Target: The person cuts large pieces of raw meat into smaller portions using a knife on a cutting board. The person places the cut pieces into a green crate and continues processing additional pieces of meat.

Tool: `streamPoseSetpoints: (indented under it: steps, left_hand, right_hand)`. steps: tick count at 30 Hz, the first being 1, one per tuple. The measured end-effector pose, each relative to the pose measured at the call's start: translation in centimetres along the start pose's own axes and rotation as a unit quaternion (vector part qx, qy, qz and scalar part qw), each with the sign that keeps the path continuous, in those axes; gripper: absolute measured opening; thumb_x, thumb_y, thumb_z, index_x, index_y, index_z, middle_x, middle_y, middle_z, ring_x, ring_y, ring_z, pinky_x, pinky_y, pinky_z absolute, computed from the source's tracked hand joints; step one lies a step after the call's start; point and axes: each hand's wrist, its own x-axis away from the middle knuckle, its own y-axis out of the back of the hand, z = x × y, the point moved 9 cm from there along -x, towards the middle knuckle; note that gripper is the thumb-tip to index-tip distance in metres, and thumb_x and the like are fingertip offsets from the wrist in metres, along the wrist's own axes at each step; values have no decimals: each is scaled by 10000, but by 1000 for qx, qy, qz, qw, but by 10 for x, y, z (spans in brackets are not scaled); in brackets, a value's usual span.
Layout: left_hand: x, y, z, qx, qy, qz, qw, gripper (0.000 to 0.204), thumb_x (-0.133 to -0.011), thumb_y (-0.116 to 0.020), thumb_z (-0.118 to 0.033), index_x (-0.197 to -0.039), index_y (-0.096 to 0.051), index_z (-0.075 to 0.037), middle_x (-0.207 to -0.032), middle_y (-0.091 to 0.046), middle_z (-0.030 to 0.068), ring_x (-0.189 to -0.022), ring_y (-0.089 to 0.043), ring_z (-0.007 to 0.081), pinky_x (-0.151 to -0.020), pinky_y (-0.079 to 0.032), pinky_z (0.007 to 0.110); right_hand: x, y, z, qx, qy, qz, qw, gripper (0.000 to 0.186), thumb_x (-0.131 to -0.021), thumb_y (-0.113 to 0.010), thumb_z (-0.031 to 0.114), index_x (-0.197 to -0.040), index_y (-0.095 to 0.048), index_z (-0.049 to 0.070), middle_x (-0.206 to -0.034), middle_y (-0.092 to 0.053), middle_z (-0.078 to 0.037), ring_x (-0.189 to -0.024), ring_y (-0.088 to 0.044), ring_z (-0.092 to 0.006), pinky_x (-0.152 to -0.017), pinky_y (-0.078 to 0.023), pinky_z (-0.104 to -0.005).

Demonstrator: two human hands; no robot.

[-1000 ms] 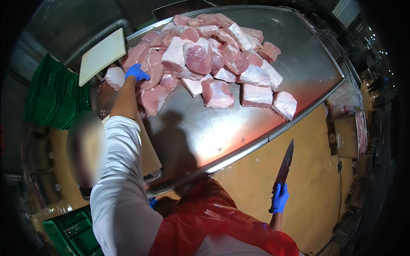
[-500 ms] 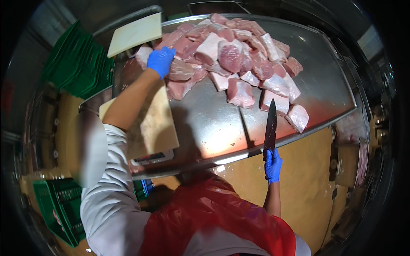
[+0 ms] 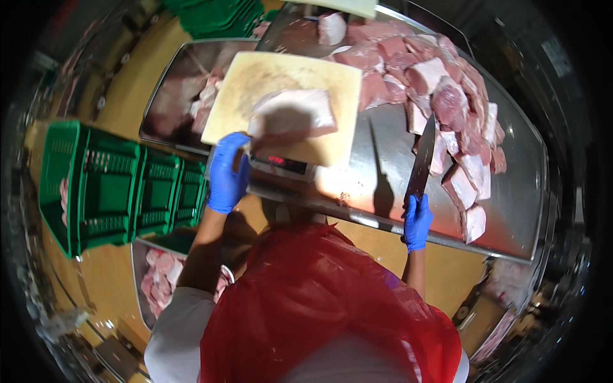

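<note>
My right hand, in a blue glove, is closed round the handle of a long knife. Its blade points away from me, above the metal table's front part. To the left, my gloved left hand is beside the near left corner of a pale cutting board, thumb and fingers apart and nothing visible in them. One slab of pork lies on the board, partly in shadow. A scale with a lit red display sits under the board's near edge.
A large heap of pork pieces covers the far right of the metal table. Left of the board is a metal tray with meat scraps. Green crates stand at the left, another stack farther back. Below sits a meat-filled tub.
My left hand has drawn back from the meat heap to the board's near corner. A pork slab now lies on the board. The view has swung left; the knife stays in my right hand.
</note>
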Motion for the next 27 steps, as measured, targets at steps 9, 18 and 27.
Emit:
streamPoseSetpoints:
  steps: [9,18,27]
  left_hand:
    - [19,-11,39,-12,105,-60,993,462,-796,-733,-91,-1237,-608,-36,-1165,-645,194,-1097,-626,353,-945,-505,435]
    - [2,-29,57,11,0,-133,991,355,-715,-734,-55,-1040,-592,-70,-925,-633,157,-781,-648,354,-691,-525,445]
    - [6,-12,107,57,122,-164,977,351,-766,-675,-41,-1111,-609,-36,-928,-637,180,-806,-651,360,-739,-530,435]
  right_hand:
    - [23,-177,244,35,327,148,933,216,-981,-534,40,-1186,-480,3,-863,-653,-292,-747,-649,-485,-610,-504,-525]
    - [-4,-267,308,114,301,217,922,178,-980,-485,82,-1092,-393,-22,-815,-619,-345,-746,-618,-525,-641,-485,-583]
    - [74,-119,233,390,205,428,789,307,-939,-484,39,-1221,-399,-46,-749,-635,-305,-698,-638,-501,-624,-497,-571]
